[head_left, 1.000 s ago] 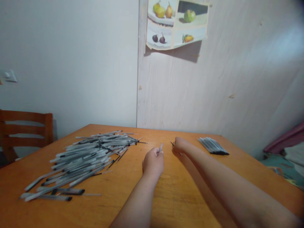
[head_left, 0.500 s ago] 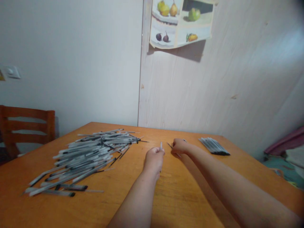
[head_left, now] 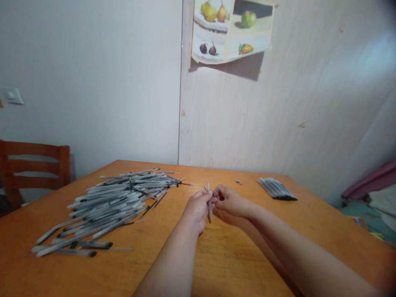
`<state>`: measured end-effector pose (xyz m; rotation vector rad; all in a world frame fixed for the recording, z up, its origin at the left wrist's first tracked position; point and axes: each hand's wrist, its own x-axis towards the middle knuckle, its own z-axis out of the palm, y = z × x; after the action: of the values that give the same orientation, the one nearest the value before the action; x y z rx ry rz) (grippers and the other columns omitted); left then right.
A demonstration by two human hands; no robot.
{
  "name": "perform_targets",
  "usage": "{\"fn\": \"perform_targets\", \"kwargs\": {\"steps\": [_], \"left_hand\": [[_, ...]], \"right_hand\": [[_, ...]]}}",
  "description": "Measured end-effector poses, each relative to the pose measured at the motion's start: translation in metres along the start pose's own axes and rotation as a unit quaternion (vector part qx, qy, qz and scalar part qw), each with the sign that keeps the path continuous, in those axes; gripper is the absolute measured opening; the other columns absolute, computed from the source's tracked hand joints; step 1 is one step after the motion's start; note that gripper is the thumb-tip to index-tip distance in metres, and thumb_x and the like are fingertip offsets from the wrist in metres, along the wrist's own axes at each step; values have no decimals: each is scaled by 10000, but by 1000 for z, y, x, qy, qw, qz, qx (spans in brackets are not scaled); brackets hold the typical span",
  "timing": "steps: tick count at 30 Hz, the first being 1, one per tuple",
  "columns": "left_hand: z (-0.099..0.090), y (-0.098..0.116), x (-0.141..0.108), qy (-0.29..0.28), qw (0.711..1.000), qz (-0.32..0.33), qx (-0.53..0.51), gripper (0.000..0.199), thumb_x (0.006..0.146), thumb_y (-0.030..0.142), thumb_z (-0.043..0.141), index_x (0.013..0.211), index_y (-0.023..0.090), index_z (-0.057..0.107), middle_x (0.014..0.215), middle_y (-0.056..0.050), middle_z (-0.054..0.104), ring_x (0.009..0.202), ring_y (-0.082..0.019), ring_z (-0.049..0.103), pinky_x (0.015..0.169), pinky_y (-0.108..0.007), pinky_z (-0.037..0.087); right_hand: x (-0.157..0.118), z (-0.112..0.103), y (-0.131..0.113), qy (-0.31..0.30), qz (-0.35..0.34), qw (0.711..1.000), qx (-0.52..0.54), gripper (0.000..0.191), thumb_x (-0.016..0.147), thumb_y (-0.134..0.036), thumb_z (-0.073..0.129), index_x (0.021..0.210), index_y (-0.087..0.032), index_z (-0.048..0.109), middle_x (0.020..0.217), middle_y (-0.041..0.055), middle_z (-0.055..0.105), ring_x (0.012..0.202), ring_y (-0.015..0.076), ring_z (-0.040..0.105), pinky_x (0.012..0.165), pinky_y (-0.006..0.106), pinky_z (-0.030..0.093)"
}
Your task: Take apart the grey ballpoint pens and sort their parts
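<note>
Over the middle of the wooden table (head_left: 244, 255), my left hand (head_left: 199, 206) is closed on a pale, translucent pen tube (head_left: 210, 212), which stands nearly upright between thumb and fingers. Right beside it, my right hand (head_left: 227, 201) is closed, its fingertips meeting the left hand's. A thin refill shows in part at its fingers, blurred and mostly hidden. To the left lies a large loose pile of pens (head_left: 114, 206) with grey-white barrels and black ends. A neat row of similar pens (head_left: 276, 189) lies at the right.
A tiny metallic piece (head_left: 238, 182) lies near the table's back edge. Behind the table is a wall with a fruit picture sheet (head_left: 232, 31). A wooden chair (head_left: 35, 167) stands at the left. Cloths (head_left: 368, 210) lie beyond the table's right edge.
My right hand has moved left with the thin refill and now meets my left hand. The small metallic piece near the back edge is now in full view. The camera view has shifted slightly.
</note>
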<state>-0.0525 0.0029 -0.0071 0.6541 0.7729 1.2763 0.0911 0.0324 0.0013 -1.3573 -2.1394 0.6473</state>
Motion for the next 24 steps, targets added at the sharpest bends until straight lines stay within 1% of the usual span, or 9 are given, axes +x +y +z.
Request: {"fn": "perform_targets", "kwargs": {"steps": [2,4,7,10,12,16,19,21,24], "left_hand": [[0,3,1,7,999,16,-31,52,847,107,622,809,111,656,767,-57,662,660,-88,616,652,-191,479],[-1,6,2,16,997,34,-74,58,856,94,616,814,117,649,794,-57,663,707,-93,638,690,-191,503],[-3,10,5,28,990,50,-129,57,874,93,605,840,116,644,838,-72,668,763,-105,660,734,-199,533],[-3,13,6,44,984,56,-165,71,889,92,589,846,107,644,827,-78,664,763,-104,664,736,-192,549],[-2,14,5,50,981,52,-178,84,895,92,581,842,104,646,817,-78,662,758,-102,663,738,-187,555],[2,12,2,37,985,32,-163,76,897,104,584,872,103,656,856,-95,682,779,-110,672,751,-200,561],[4,8,-2,5,992,14,-124,55,886,120,608,902,107,659,876,-100,691,797,-123,676,747,-217,560],[5,6,-5,-18,996,7,-87,43,873,132,631,896,109,659,859,-93,686,776,-119,670,721,-208,548],[6,3,-8,-43,999,7,-31,46,848,147,668,875,112,656,852,-82,676,747,-109,657,682,-192,521]], "right_hand": [[-5,-1,-3,12,-13,1000,16,141,736,-157,609,866,-177,556,755,-11,601,684,114,514,620,209,377],[-10,-4,-5,24,-6,999,22,127,771,-191,598,895,-177,573,747,-8,603,680,118,518,618,214,382],[-16,-7,-5,14,24,999,41,59,797,-232,589,808,-175,583,687,-1,602,639,121,526,584,219,379],[-20,-11,-6,19,43,993,109,194,842,-317,562,699,-187,547,606,-3,584,568,119,524,541,225,377],[-20,-12,-8,65,47,982,170,273,851,-401,567,677,-194,530,586,-7,579,534,115,519,528,229,390],[-17,-12,-12,182,39,946,266,320,817,-475,619,704,-178,586,655,12,623,529,103,523,502,222,390],[-13,-15,-12,239,32,907,346,301,785,-468,661,795,-171,618,772,44,677,601,120,593,497,214,406],[-12,-23,-11,277,37,880,383,278,763,-434,682,830,-175,608,840,60,700,661,141,646,503,215,431],[-11,-40,-9,329,40,850,410,236,735,-359,694,835,-181,576,877,63,715,659,147,670,485,212,447]]}}
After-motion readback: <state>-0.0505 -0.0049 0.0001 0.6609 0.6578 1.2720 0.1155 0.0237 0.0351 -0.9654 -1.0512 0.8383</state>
